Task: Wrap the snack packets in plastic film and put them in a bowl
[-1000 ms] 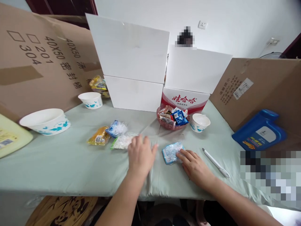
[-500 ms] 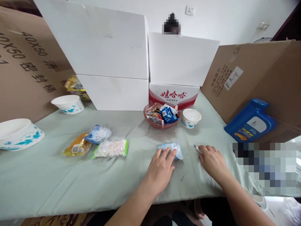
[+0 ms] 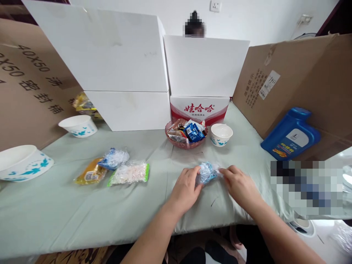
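Note:
A small blue-and-white packet wrapped in clear plastic (image 3: 206,173) lies on the green tablecloth in front of me. My left hand (image 3: 186,185) grips its left side between thumb and fingers. On the other side, my right hand (image 3: 238,185) is closed at the loose clear plastic of the packet's right end. Whether a small white tool is also inside those fingers, I cannot make out. Farther left lie a green-edged wrapped packet (image 3: 129,174), a blue-and-clear packet (image 3: 114,158) and an orange-yellow packet (image 3: 92,172), close together.
A pink glass bowl (image 3: 184,143) of snack packets and a paper bowl (image 3: 221,135) stand behind my hands. Two paper bowls (image 3: 78,126) are at left. White boxes (image 3: 129,110) stand behind; a blue bottle (image 3: 291,135) leans against the cardboard box (image 3: 277,84) at right.
My right hand has moved left from the bare cloth to the packet's right end. The left hand has gone from resting on the packet to gripping its left side. The view has shifted slightly.

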The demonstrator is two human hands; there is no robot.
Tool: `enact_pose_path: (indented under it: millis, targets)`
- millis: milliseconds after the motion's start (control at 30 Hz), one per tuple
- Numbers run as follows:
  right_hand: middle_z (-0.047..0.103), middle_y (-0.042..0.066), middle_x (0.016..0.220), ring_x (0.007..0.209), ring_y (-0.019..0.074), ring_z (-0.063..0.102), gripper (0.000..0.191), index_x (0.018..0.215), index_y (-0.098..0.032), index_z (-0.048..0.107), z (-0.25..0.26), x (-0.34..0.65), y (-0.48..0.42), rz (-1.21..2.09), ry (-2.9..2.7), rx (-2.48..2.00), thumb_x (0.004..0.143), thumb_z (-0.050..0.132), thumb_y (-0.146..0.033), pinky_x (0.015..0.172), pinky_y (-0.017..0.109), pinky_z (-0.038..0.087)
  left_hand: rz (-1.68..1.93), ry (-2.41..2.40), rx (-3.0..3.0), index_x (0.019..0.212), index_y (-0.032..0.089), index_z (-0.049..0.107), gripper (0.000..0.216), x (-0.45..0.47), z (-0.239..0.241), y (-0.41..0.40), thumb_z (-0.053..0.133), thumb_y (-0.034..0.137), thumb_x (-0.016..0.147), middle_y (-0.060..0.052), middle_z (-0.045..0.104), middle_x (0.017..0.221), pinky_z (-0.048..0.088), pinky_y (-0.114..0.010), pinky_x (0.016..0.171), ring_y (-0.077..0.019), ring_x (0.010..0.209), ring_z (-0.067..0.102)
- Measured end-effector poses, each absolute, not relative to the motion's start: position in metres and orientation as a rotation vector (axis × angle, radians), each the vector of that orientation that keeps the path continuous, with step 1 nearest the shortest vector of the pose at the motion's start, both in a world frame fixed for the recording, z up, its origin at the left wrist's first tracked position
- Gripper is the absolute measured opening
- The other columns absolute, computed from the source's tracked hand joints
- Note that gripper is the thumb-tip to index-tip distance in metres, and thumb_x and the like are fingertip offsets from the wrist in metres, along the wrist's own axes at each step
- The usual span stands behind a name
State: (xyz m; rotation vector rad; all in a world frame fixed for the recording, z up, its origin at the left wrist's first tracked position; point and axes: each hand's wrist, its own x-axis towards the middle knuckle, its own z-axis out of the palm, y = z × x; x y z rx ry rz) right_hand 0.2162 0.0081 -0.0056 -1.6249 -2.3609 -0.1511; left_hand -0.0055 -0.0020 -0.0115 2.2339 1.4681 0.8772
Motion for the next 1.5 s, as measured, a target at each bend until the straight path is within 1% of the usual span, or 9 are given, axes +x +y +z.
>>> enact_pose_path:
  millis: [133,300,533,800,1000,1100,1233,1367,1500]
  targets:
    - [0.065,0.013,0.092,0.088,0.0293,0.063,0.021,0.103,-0.020,0.068,-0.008,0.233,0.015,-0.306,-2.177,-1.767,0.088,0.053,-0.017,0.075,0.042,0.053,0.767,1.564,2.288,0.124,0.024,0.054,0.042,-0.004,-0.011,-0.001,0.063,0.020,0.083,-0.006,0.062,0.108,0.049,-0.043,0.089,-0.0254,0.103,0.056]
    - [0.045,0.017,0.141,0.128,0.0304,0.046,0.050,0.139,-0.021,0.041,-0.006,0.207,0.005,-0.086,-2.206,-1.192,0.092,0.053,-0.032,0.101,0.050,0.045,0.804,1.505,2.204,0.087,0.021,0.064,0.015,-0.002,-0.007,0.002,0.055,0.010,0.083,-0.004,0.060,0.091,0.049,-0.034,0.082,-0.0216,0.093,0.057]
    - [0.068,0.006,0.096,0.084,0.0202,0.067,0.024,0.101,-0.022,0.064,-0.011,0.210,0.014,0.237,-2.146,-1.380,0.095,0.041,-0.022,0.075,0.034,0.055,1.222,1.622,1.675,0.077,0.020,0.051,0.002,-0.042,-0.005,0.009,0.050,0.020,0.079,0.001,0.060,0.080,0.047,-0.025,0.067,-0.0142,0.072,0.058]
    - [0.061,0.005,0.090,0.068,0.0161,0.059,0.019,0.106,-0.019,0.058,0.004,0.215,0.009,0.052,-1.696,-1.349,0.091,0.052,-0.030,0.063,0.031,0.051,1.917,1.848,1.701,0.088,0.020,0.052,0.016,-0.067,0.013,-0.010,0.054,0.014,0.074,0.000,0.057,0.082,0.047,-0.028,0.070,-0.0149,0.073,0.056]
    - [0.064,0.003,0.079,0.072,0.0167,0.061,0.014,0.101,-0.022,0.058,0.017,0.198,-0.012,0.203,-2.208,-0.719,0.093,0.048,-0.017,0.065,0.031,0.051,0.855,1.033,2.478,0.078,0.020,0.060,0.011,-0.029,0.025,-0.029,0.052,0.015,0.085,0.000,0.062,0.069,0.048,-0.026,0.062,-0.0143,0.065,0.059]
    - [0.069,0.008,0.099,0.097,0.0217,0.063,0.018,0.107,-0.020,0.060,0.007,0.194,-0.007,0.180,-2.406,-0.789,0.095,0.046,-0.020,0.084,0.039,0.052,0.723,1.316,2.572,0.090,0.018,0.066,0.015,-0.027,0.011,-0.016,0.051,0.016,0.088,-0.009,0.069,0.101,0.050,-0.040,0.088,-0.0250,0.101,0.062]
    - [0.056,0.016,0.133,0.128,0.0300,0.047,0.030,0.124,-0.015,0.055,-0.016,0.200,0.010,-0.042,-2.306,-1.146,0.097,0.043,-0.025,0.101,0.050,0.044,0.650,1.735,2.576,0.128,0.018,0.055,0.037,-0.033,-0.010,0.000,0.048,0.020,0.092,-0.013,0.046,0.146,0.029,-0.058,0.110,-0.0346,0.139,0.033]
    - [0.061,0.016,0.123,0.113,0.0299,0.056,0.035,0.128,-0.014,0.054,-0.027,0.204,0.017,-0.043,-2.295,-1.336,0.096,0.044,-0.024,0.092,0.049,0.048,0.622,1.843,2.565,0.133,0.018,0.051,0.042,-0.034,-0.015,0.004,0.050,0.019,0.091,-0.012,0.059,0.133,0.026,-0.061,0.110,-0.0336,0.133,0.042]
    - [0.065,0.013,0.099,0.092,0.0278,0.058,0.028,0.117,-0.014,0.061,-0.020,0.205,0.016,-0.046,-2.250,-1.402,0.093,0.048,-0.020,0.080,0.045,0.049,0.872,1.798,2.659,0.109,0.019,0.066,0.027,-0.035,-0.006,0.003,0.051,0.010,0.088,-0.007,0.068,0.093,0.036,-0.055,0.104,-0.0268,0.101,0.059]
